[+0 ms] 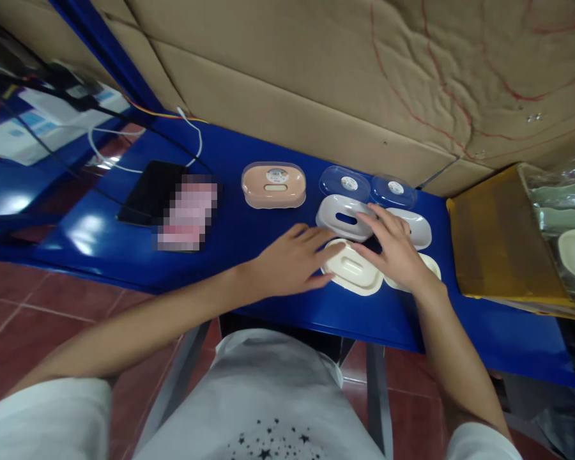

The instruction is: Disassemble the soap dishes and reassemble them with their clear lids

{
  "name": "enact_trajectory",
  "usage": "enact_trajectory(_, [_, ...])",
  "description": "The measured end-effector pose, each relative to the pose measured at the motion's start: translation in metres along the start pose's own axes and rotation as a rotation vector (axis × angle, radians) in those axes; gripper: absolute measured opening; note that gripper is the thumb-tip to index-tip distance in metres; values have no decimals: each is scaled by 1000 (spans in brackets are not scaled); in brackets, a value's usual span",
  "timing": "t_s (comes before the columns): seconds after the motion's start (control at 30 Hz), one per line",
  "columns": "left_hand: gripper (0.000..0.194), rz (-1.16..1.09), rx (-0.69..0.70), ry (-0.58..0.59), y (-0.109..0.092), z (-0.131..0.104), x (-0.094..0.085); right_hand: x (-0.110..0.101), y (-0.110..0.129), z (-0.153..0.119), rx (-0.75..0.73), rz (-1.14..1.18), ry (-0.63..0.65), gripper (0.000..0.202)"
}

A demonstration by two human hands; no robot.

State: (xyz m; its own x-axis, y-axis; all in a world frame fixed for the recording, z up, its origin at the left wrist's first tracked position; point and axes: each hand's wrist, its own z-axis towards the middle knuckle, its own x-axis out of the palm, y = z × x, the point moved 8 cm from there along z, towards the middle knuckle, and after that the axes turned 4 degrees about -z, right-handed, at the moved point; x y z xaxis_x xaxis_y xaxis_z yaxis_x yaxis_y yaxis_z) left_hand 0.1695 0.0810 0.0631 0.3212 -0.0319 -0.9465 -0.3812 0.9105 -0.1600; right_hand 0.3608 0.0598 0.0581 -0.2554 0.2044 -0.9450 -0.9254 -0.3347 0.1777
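Observation:
My left hand (294,262) has its fingers spread at the left edge of a cream oval tray (353,267). Over the right side of a grey oval dish with a slot (338,217), my right hand (395,246) is open, its thumb near the cream tray. Behind the grey dish lie two clear lids with round stickers, one on the left (338,182) and one on the right (388,190). A second grey dish (420,230) and a second cream tray (434,265) are partly hidden by my right hand.
On the blue table (249,243) stands a peach dish under a clear cover (273,197). Left of it lie a black item (146,191) and a pixelated pink object (189,214). A cardboard box (498,236) with wrapped pieces is at right; cardboard (287,83) lines the back.

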Motion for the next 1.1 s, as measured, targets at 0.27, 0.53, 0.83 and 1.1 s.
enact_trajectory(0.27, [59,-8,218,117,-31,3,32,15,-19,-1,57,-13,94,70])
enact_trajectory(0.53, [58,-16,244,90,-15,-15,21,21,-16,5,93,-83,46,80])
enact_trajectory(0.83, [59,-65,143,79,15,-23,16,-2,-9,-1,116,0,-123,77])
enact_trajectory(1.1, [69,-383,-98,-87,51,-19,11,-2,-5,-7,55,64,-98,78])
